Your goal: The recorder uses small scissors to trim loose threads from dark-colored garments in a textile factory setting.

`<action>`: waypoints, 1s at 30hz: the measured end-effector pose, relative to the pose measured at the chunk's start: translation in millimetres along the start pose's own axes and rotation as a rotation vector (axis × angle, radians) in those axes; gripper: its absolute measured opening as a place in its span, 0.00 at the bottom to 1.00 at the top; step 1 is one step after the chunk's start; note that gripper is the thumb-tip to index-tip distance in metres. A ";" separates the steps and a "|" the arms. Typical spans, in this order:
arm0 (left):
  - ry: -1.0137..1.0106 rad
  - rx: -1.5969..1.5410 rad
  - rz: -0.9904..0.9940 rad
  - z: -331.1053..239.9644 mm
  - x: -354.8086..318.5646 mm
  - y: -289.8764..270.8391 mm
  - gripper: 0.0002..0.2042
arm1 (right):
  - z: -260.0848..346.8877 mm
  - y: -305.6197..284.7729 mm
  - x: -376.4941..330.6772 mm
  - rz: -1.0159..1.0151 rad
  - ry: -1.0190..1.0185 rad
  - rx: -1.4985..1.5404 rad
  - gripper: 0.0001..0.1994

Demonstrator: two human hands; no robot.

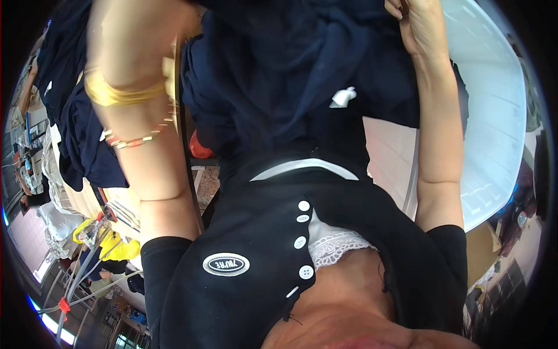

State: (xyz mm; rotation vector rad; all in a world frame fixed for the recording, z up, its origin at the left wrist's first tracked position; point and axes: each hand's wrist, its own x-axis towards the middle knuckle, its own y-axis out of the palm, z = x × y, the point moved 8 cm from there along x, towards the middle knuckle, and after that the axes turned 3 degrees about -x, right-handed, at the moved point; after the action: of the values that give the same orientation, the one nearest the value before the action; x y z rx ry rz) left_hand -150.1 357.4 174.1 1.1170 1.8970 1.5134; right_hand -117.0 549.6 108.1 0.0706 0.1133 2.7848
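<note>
A large dark navy cloth (279, 75) is bunched across my lap and runs up out of the top of the view. A small white label or scrap (343, 98) shows on it. My left hand (139, 41), smeared by motion, is at the upper left beside the cloth, with its fingers hidden. A yellow band and a beaded bracelet (139, 139) circle that arm. At the top right, my right hand (423, 26) has curled fingers next to the cloth's edge. The frame's edge cuts it off, and what it grips is hidden.
A big white plastic tub (494, 128) stands close by my right arm. More navy cloth (87, 128) is heaped to my left over a pale surface. Beyond it are a yellow cloth (119, 245) and metal rods (75, 279). Something red (200, 145) sits under the lap cloth.
</note>
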 end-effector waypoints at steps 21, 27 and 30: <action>0.218 0.741 -0.450 17.7 -61.3 -97.8 0.14 | 48.2 81.3 -41.8 0.554 -0.690 -0.788 0.17; 0.244 0.907 -0.425 16.0 -55.7 -92.0 0.14 | 49.4 83.8 -43.0 0.563 -0.705 -0.876 0.16; 0.239 0.941 -0.422 16.0 -55.0 -89.5 0.13 | 51.9 84.3 -44.1 0.548 -0.725 -0.880 0.15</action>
State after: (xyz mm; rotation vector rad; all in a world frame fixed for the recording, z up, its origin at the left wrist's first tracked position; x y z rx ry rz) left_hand -134.2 316.0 77.6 0.7726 2.8968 0.5019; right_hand -101.4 459.1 165.5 0.9687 -1.4569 2.8147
